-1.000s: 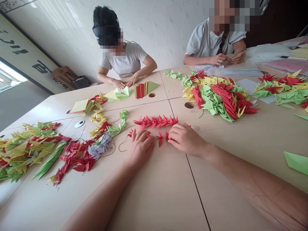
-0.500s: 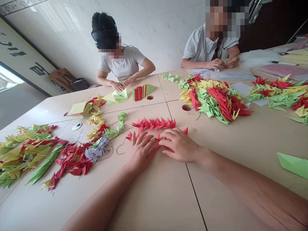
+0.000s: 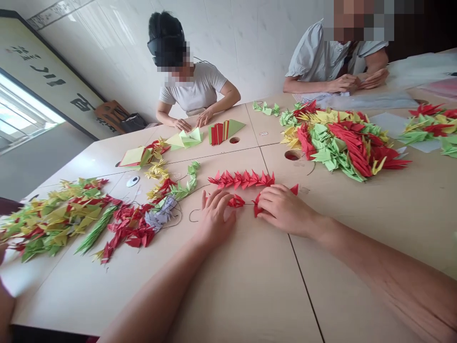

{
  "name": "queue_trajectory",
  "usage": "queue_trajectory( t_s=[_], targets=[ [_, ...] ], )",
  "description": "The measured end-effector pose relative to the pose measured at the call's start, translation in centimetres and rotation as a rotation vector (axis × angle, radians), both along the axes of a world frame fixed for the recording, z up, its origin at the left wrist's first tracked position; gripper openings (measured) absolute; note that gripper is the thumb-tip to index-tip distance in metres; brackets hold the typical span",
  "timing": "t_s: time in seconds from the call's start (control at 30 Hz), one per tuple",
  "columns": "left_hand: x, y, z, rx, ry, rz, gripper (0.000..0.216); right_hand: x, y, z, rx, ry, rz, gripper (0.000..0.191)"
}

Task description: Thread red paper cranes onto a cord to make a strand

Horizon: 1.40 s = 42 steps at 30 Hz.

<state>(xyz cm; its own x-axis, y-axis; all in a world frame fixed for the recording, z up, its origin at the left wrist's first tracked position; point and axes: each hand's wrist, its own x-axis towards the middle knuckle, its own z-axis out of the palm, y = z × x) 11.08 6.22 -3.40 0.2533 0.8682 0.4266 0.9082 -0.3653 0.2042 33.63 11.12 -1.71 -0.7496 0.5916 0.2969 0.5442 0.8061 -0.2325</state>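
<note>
Folded red paper cranes (image 3: pixel 236 201) on a dark thread lie between my hands, with a bare stretch of thread showing in the middle. My left hand (image 3: pixel 216 216) is curled over the left part of this string of paper cranes, its fingers closed down on it. At the right part, my right hand (image 3: pixel 285 207) pinches several more red cranes; a red tip pokes out beyond its knuckles. My palms hide much of what they hold. Just behind lies another row of red paper cranes (image 3: pixel 243 179), touched by neither hand.
Piles of coloured cranes lie at left (image 3: pixel 60 214) and right (image 3: pixel 350 143). A green bundle (image 3: pixel 96 231) and a googly eye (image 3: pixel 133 181) are on the left. Opposite, one person (image 3: pixel 194 88) handles green paper, another (image 3: pixel 321 62) something small. Round holes (image 3: pixel 293 155) pierce the table.
My hands have moved apart, and a gap with bare thread has appeared between the red cranes. The view has shifted, so the scene sits further right.
</note>
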Motion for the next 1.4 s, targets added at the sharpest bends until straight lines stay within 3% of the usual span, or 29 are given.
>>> queue_trajectory(
  t_s=[0.1,0.33,0.47,0.63,0.77,0.97,1.1,1.23,1.4],
  targets=[
    [0.1,0.0,-0.1,-0.02,0.025,-0.027,0.033,-0.2,-0.2,-0.3,0.032,0.027,0.008,0.006],
    [0.5,0.1,-0.1,-0.041,0.024,-0.217,0.029,-0.8,-1.0,-1.1,0.124,-0.015,0.072,0.033],
    [0.7,-0.1,0.1,-0.051,-0.017,-0.285,0.036,-0.7,-0.9,-1.2,0.104,-0.02,0.075,0.028],
    [0.4,0.0,0.0,-0.015,-0.061,-0.163,0.04,-0.2,-0.4,-0.9,0.115,0.019,0.055,0.015],
    [-0.1,0.4,-0.1,-0.085,-0.07,-0.076,0.04,0.2,0.1,-1.0,0.139,0.031,0.054,0.014],
    [-0.4,0.6,-0.4,-0.137,-0.072,-0.088,0.024,0.5,0.5,-1.0,0.142,0.033,0.057,0.013],
    [-0.4,0.7,-0.5,-0.128,-0.089,-0.089,0.026,0.5,0.3,-0.4,0.136,0.042,0.012,0.011],
    [-0.4,0.7,-0.5,-0.137,-0.095,-0.109,0.027,0.3,0.0,-0.4,0.176,0.08,0.061,0.026],
    [-0.4,0.7,-0.4,-0.125,-0.121,-0.119,0.029,0.4,0.2,-1.2,0.171,0.042,0.087,0.015]
  ],
)
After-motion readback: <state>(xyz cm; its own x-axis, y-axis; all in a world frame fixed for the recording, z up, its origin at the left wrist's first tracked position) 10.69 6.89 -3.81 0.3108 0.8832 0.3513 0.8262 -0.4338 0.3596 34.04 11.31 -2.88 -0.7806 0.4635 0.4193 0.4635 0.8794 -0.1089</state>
